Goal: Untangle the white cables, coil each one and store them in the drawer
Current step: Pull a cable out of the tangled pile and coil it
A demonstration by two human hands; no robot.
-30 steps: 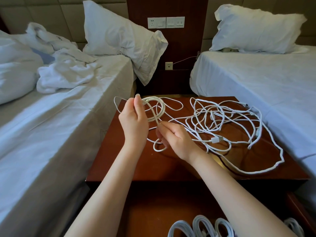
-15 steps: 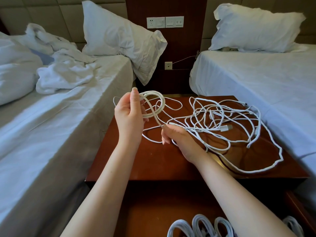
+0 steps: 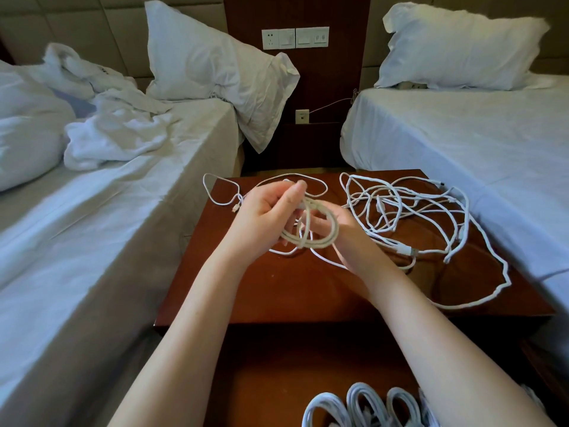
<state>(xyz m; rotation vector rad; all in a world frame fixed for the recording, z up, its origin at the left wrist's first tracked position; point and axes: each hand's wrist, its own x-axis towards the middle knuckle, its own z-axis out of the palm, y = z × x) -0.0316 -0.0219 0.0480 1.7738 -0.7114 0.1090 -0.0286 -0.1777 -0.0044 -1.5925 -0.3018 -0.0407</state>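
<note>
- Both hands meet over the tabletop (image 3: pixel 277 288). My left hand (image 3: pixel 264 217) pinches the top of a half-wound coil (image 3: pixel 311 238) of white cable, its fingers curled round the turns. I take it that grip keeps the loops in shape while more cable is laid on.
- My right hand (image 3: pixel 341 229) sits just behind the coil and touches it. It is blurred and partly covered, so I cannot tell whether it pinches a strand or only steadies the loops.
- I judge the step in hand to be winding this one cable. A loose end (image 3: pixel 235 208) with a plug trails on the tabletop to the left, not yet taken up.
- The tangle (image 3: pixel 406 211) of remaining white cables lies spread over the right half of the tabletop, near the hands. Thin strands run from under the coil toward it; whether they are knotted in, I cannot tell.
- The drawer (image 3: pixel 261 380) below the front edge stands open. Coiled cables (image 3: pixel 360 405) stand side by side at its right, at least three, partly cut off by the frame and my right forearm.
</note>
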